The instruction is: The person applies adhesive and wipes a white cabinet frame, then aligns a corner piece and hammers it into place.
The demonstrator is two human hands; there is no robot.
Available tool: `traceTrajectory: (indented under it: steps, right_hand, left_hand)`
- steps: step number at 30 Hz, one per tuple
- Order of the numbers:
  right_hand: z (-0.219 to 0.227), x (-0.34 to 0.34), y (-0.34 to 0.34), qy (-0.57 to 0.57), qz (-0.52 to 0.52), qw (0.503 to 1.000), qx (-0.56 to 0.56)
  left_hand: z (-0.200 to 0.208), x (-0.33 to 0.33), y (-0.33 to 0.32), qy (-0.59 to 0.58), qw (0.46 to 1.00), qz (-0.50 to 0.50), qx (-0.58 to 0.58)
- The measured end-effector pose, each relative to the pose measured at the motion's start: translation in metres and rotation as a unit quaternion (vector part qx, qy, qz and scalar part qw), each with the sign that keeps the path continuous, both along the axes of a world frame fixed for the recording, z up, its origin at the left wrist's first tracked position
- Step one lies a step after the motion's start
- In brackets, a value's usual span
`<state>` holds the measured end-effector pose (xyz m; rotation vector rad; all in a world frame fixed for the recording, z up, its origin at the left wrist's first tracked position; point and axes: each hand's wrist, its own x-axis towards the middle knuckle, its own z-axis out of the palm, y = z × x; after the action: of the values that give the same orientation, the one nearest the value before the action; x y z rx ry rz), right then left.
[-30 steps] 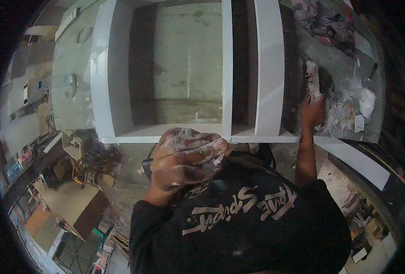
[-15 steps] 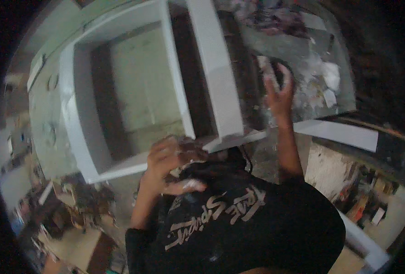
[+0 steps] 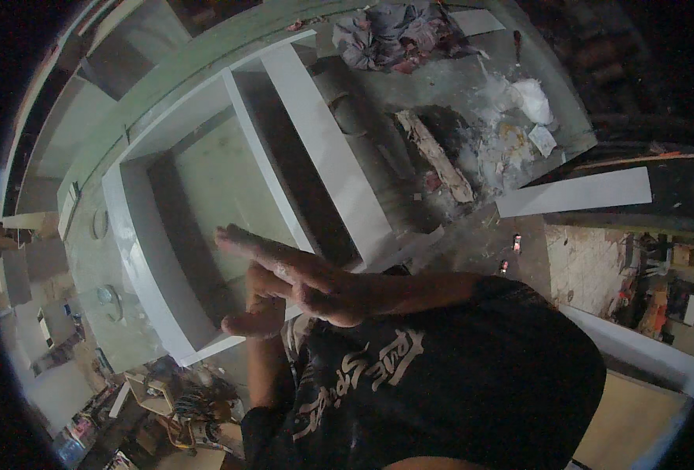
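Observation:
My right hand (image 3: 304, 278) reaches across in front of my body, its fingers stretched out to the left and holding nothing. White powder marks its skin. Beneath it and against it is my left hand (image 3: 257, 317), partly covered by the right; the digits that show are apart, with nothing seen in them. Both hands are above the near edge of a white box-like cabinet frame (image 3: 139, 266), which lies on a greenish table and has one wide and one narrow compartment. To its right lies a rough, pale-crusted strip (image 3: 437, 157), apart from the hands.
A crumpled grey cloth (image 3: 398, 35) lies at the table's far side. A white bag (image 3: 531, 102) stands among spilled powder at the right. One white board (image 3: 578, 193) juts out at the right edge. Clutter, including a wooden box (image 3: 151, 392), fills the lower left.
My right hand has left the rough strip on the table and swung left to meet my left hand. The view has shifted, and the strip now lies uncovered.

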<state>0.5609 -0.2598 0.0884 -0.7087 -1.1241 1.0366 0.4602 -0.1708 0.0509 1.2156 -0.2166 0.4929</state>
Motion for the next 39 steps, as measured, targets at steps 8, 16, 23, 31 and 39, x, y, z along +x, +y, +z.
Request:
traceTrajectory:
  steps: [8,16,23,31,39]
  right_hand:
    - [-0.007,-0.002,-0.006,0.111,0.061,0.991,-0.044]
    - [0.008,0.014,-0.021,-0.017,-0.002,0.996,-0.085]
    - [0.014,0.004,0.027,-0.285,-0.167,0.939,0.097]
    - [0.041,0.056,0.045,-0.158,-0.259,0.953,0.018]
    - [-0.041,0.181,0.009,-0.301,-0.469,0.793,-0.247]
  left_hand:
    - [-0.018,-0.005,0.034,-0.090,0.974,0.010,-0.207]
    - [0.048,0.007,0.061,-0.144,0.929,0.169,-0.296]
    - [0.064,0.049,-0.018,-0.067,0.931,0.332,-0.139]
    - [0.036,0.053,-0.046,0.046,0.956,0.279,0.080]
    - [-0.040,0.002,0.002,0.193,0.914,0.202,0.295]
